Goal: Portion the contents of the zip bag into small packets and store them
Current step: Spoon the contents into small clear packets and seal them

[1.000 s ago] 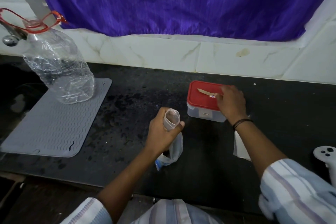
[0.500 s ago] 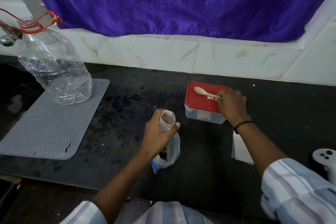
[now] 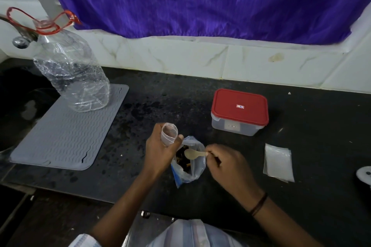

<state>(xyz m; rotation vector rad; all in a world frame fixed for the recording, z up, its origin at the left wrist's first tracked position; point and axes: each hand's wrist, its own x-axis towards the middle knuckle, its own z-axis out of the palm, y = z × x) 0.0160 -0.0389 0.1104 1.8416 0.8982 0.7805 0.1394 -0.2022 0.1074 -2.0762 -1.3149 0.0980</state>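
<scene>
The right hand [image 3: 228,166] has left the red-lidded clear plastic box [image 3: 240,112] and now pinches the pale wooden spoon [image 3: 194,154] over the open clear zip bag [image 3: 190,164] (dark contents inside), on the black counter [image 3: 301,126]. The left hand [image 3: 160,152] still grips a small clear packet [image 3: 169,136], mouth open.

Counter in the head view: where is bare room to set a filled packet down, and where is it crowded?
Bare dark counter lies between the grey mat and the red-lidded box, and between that box and the stack of empty packets. It is crowded at the front centre: the left hand holds a small packet, and the right hand a spoon over the zip bag.
</scene>
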